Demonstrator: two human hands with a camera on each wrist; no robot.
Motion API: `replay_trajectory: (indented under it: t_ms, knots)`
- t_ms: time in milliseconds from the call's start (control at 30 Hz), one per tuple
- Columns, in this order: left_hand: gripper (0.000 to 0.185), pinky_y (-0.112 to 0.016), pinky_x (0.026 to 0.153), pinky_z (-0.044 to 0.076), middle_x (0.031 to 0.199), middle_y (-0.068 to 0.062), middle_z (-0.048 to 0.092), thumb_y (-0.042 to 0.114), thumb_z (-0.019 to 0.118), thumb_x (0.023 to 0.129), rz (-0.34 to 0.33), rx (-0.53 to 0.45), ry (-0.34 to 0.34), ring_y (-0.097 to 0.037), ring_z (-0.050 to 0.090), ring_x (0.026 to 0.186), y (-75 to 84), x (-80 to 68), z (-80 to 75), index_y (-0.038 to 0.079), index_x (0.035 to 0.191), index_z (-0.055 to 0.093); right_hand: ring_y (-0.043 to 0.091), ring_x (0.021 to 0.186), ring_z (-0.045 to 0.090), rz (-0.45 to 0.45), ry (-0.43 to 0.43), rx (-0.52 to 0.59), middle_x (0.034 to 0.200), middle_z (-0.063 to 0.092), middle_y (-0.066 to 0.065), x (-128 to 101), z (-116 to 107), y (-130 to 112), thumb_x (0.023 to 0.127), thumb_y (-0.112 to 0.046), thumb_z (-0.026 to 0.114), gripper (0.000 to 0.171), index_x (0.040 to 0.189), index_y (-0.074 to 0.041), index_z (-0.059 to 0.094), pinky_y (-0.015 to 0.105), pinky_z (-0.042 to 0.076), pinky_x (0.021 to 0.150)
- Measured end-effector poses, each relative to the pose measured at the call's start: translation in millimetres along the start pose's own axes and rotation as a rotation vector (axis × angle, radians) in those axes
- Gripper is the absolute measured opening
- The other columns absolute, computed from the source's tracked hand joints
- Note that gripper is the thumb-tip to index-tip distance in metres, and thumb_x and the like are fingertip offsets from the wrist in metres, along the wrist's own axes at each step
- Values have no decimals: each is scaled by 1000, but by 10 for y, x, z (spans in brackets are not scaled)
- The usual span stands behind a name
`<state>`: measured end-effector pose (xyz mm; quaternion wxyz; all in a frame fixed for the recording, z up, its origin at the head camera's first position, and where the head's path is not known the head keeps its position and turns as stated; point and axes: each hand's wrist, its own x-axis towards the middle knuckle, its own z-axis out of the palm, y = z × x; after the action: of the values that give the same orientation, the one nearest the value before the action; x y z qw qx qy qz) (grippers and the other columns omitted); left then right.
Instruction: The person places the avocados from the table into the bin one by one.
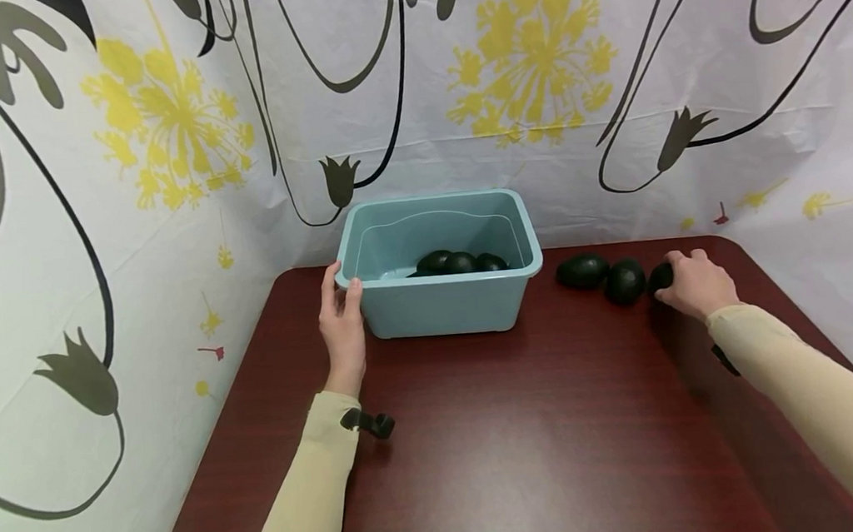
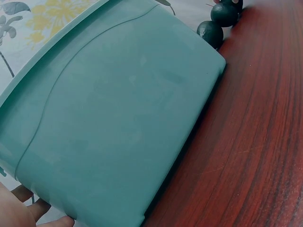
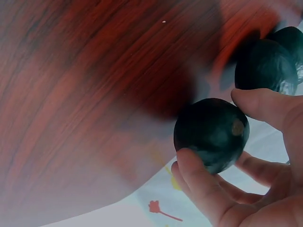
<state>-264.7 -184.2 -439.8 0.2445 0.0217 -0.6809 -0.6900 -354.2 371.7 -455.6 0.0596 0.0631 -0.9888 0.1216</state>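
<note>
A light blue plastic bin [image 1: 441, 307] stands at the back of the table, with several dark green avocados [image 1: 460, 262] inside. My left hand [image 1: 342, 327] holds the bin's front left corner, thumb at the front and fingers along the left side. Those fingers [image 2: 40, 208] show against the bin's edge in the left wrist view. Over at the right, my right hand [image 1: 701, 284] grips an avocado [image 3: 210, 135] between thumb and fingers, its round stem scar facing the camera. Two more avocados, one lying sideways [image 1: 582, 271] and one beside it [image 1: 625, 281], sit between this hand and the bin.
The dark red wood-grain table [image 1: 529, 425] has rounded back corners. A white cloth [image 1: 415, 116] with yellow and grey flowers hangs close behind its back edge and along both sides. A black wrist strap [image 1: 367, 423] sticks out from my left sleeve.
</note>
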Motion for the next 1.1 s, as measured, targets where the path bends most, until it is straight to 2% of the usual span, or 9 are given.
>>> replay_trajectory:
  t_ms: [267, 500, 733, 1100]
  knots:
    - [54, -54, 99, 41, 133, -12, 57, 36, 61, 101, 11, -17, 1, -20, 52, 115, 0, 7, -8, 24, 151, 45, 61, 98, 50, -5, 46, 19, 114, 46, 43, 73, 30, 111, 82, -21, 79, 68, 133, 9, 48, 69, 40, 77]
    - [53, -50, 100, 42, 135, -11, 56, 36, 61, 102, 9, 2, 5, -23, 53, 119, -6, 8, -8, 26, 151, 45, 58, 106, 45, 0, 51, 50, 115, 47, 41, 100, 21, 126, 83, -21, 79, 60, 130, 6, 54, 70, 39, 80]
    - [53, -45, 99, 43, 134, -8, 57, 36, 61, 101, 16, 13, 6, -19, 53, 117, -16, 13, -10, 27, 151, 46, 57, 109, 43, 1, 41, 64, 116, 48, 40, 111, 27, 142, 83, -20, 79, 55, 128, 3, 59, 70, 38, 81]
    - [54, -44, 98, 43, 133, -11, 57, 39, 61, 101, 11, 18, 10, -19, 52, 116, -29, 21, -8, 27, 151, 46, 53, 95, 54, -4, 37, 104, 114, 58, 36, 70, -55, 108, 81, -21, 80, 55, 125, 4, 60, 65, 42, 75]
